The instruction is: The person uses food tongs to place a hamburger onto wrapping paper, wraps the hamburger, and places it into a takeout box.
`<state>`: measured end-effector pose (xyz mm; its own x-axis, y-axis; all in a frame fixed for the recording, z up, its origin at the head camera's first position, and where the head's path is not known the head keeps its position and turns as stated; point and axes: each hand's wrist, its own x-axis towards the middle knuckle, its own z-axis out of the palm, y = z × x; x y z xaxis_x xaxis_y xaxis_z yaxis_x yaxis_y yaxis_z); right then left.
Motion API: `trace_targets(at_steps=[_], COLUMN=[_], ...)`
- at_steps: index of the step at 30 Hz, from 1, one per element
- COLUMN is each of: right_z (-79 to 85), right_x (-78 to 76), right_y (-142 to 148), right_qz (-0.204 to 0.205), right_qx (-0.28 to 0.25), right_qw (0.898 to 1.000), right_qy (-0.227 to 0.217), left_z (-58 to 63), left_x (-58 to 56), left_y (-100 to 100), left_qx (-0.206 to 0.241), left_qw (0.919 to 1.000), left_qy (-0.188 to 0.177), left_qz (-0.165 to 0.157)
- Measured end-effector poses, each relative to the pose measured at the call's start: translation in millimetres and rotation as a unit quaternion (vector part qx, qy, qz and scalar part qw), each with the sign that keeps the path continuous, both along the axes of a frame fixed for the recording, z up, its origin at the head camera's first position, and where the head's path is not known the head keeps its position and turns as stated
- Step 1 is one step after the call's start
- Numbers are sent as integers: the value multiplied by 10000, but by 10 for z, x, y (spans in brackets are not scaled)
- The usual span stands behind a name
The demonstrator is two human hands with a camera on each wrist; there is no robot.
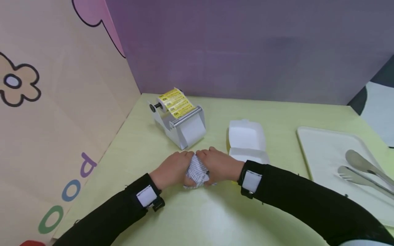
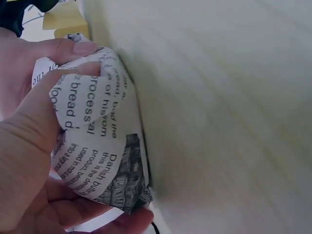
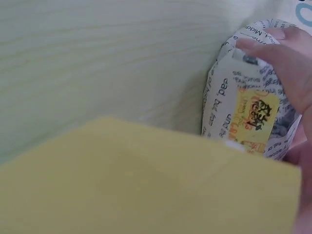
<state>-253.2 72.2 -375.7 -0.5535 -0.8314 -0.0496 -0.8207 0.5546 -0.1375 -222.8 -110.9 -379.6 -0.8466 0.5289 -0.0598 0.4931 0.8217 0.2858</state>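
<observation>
A bundle wrapped in newsprint-patterned paper (image 1: 197, 171) sits between both hands, low over the table. My left hand (image 1: 173, 169) grips its left side, thumb curled over the folded paper (image 2: 100, 126) in the left wrist view. From the other side my right hand (image 1: 220, 166) holds it, fingers curled round the paper. A yellow sticker (image 3: 256, 117) with orange and black print shows on the wrapper in the right wrist view. What lies inside the wrapping is hidden. Just behind the right hand stands an open clamshell box (image 1: 246, 135), white inside and yellow outside (image 3: 146, 180).
Behind the hands stands a white dispenser (image 1: 192, 133) with a roll of yellow printed labels (image 1: 176, 104). A white tray (image 1: 323, 147) at the right bears a metal spoon-shaped utensil (image 1: 358, 160) and a fork-shaped one (image 1: 354, 176). Upright panels border the table at the left and back.
</observation>
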Motion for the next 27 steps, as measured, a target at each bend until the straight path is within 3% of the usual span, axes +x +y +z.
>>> trace_targets(at_steps=[7,12,17,20,27], right_z=[8,97,283,385,454], right_x=[-23,-6,20,46,130], right_y=[-6,52,311,483,922], right_qz=[38,175,66,-151,-761], right_qx=[-207,-571,-850,-931,-984], right_qw=[9998,9977,9937,9930,9905], right_qy=[37,321,721,712,591], left_z=[-27,91,313,423,511], left_x=[-47,-45,-93,-126,-202], left_y=[-14,-13,186,338,749], left_qx=[261,225,246,341,361], left_qw=[9996,9985,9934,9905,9836], left_qy=[35,416,928,1060,1194], left_qz=[-77,-276,-624,-811,-1304])
